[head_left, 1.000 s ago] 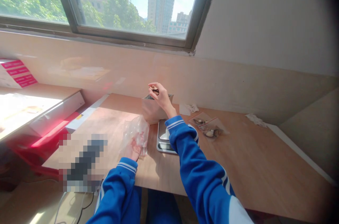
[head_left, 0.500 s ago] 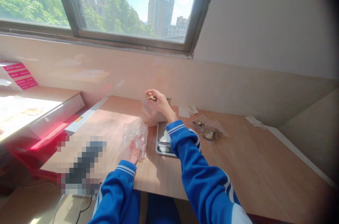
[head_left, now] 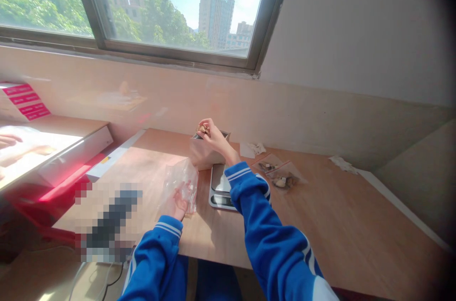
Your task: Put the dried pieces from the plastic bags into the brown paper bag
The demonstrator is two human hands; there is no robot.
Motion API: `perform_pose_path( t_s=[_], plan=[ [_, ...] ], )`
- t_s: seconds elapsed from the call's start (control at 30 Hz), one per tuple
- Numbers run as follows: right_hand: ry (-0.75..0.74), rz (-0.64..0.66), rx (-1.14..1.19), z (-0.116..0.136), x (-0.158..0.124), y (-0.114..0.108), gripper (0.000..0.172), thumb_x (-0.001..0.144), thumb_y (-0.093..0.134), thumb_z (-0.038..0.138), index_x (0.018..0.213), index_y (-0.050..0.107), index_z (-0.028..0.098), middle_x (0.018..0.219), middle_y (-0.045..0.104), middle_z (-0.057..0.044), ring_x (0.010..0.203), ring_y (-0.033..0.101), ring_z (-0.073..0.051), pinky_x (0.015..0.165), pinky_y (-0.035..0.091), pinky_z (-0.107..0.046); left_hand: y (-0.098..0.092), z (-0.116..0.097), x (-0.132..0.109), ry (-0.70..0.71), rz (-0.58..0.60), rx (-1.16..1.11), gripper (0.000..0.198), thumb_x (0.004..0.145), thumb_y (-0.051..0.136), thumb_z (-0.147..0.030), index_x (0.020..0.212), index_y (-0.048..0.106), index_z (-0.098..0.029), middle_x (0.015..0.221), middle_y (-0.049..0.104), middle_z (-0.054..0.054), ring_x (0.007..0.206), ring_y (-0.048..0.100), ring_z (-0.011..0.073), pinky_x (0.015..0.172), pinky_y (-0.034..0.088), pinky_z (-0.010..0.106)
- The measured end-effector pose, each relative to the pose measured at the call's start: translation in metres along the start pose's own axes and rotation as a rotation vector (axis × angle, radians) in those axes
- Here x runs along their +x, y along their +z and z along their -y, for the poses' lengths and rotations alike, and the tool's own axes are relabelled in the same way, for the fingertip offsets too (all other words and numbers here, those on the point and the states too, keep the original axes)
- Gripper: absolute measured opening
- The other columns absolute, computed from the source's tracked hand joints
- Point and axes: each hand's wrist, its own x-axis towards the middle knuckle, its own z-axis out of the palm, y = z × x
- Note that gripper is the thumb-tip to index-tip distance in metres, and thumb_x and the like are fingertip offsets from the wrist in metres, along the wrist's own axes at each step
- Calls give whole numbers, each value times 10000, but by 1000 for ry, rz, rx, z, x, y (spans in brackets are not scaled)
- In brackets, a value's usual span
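- Right hand (head_left: 216, 140) lower than in the earlier frame, fingertips now down at the mouth of an upright beige box (head_left: 205, 155) instead of above it
- Right fingers (head_left: 210, 125) narrow, pinched on a small brown-and-tan piece (head_left: 203, 129), just over the box's dark opening, barely any gap to the rim
- Piece mostly hidden by the fingers, irregular and lumpy; direction and long axis too hidden to tell
- Behind the fingers, only a short stretch of wooden desk (head_left: 331, 225) before the beige wall (head_left: 302, 116)
- Below and right of the fingers, a digital kitchen scale (head_left: 219, 189), just beside the box
- Further right of the fingers, two small clear bags (head_left: 280, 173) with brownish bits inside, then a white paper scrap (head_left: 252, 149) nearer the wall; wide bare wood beyond them
- Well below and left of the right fingers, left hand (head_left: 176, 206), fingers curled closed on a crumpled clear plastic bag (head_left: 181, 186), bag standing up from the hand
- Left of that bag, a pixelated, unreadable object (head_left: 107, 222) on the desk
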Motion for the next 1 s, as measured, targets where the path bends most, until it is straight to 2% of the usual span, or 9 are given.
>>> perform_pose_path(
  t_s=[0.13,0.3,0.5,0.6,0.67,0.77,0.83,0.9,1.0],
  plan=[
    [8,-115,-198,-6,3,7,197,821,556,246,1011,515,211,1015,523,-78,979,472,-236,888,388,-399,0,0,0,-3,3,-10,210,856,429,-126,973,602,-112,931,702,90,709,674,133,624,568,198],
    [-15,-160,-305,1,3,9,100,869,489,224,952,524,183,1015,479,-88,942,464,-206,858,409,-335,1,-1,-1,-5,24,-20,215,855,421,-108,941,617,-89,914,707,110,707,677,143,640,573,214],
    [4,-96,-477,1,1,2,75,848,477,167,865,551,171,925,503,-78,883,475,-208,800,406,-323,3,-1,-2,-6,39,-26,227,873,402,-108,896,628,-97,899,712,101,727,681,148,644,575,221],
    [-19,-6,-494,0,0,-1,184,893,459,231,765,580,177,874,524,-63,859,488,-193,808,396,-313,3,-1,-3,-6,54,-20,232,877,398,-106,902,628,-107,908,715,90,738,681,147,654,576,226],
    [-53,-3,-494,4,-4,-3,241,918,440,254,757,604,181,902,544,-64,881,494,-188,833,380,-315,4,-2,-5,-6,69,-11,221,874,411,-106,916,628,-114,931,715,86,746,681,150,658,577,234],
    [-77,-146,-454,19,-20,-1,231,941,408,269,882,618,194,983,560,-66,949,493,-198,883,353,-337,5,-2,-7,-5,91,7,181,850,471,-98,939,626,-131,978,711,79,774,681,160,677,576,250],
    [-56,-230,-390,31,-40,6,245,952,372,274,915,602,198,966,570,-62,966,497,-200,896,351,-339,7,-1,-9,5,94,11,180,824,516,-82,949,624,-154,984,712,60,804,681,163,699,571,250],
    [-1,-244,-310,39,-65,17,250,953,360,291,900,588,204,927,581,-53,948,512,-195,882,367,-327,7,0,-9,27,88,23,200,798,555,-69,956,624,-170,990,711,48,834,679,159,724,563,239],
    [135,-211,-167,39,-98,37,203,886,497,379,949,583,206,923,602,-42,878,541,-189,802,411,-301,7,4,-8,59,101,92,199,757,615,-85,940,630,-161,1013,701,59,877,673,162,761,553,243]
  ],
)
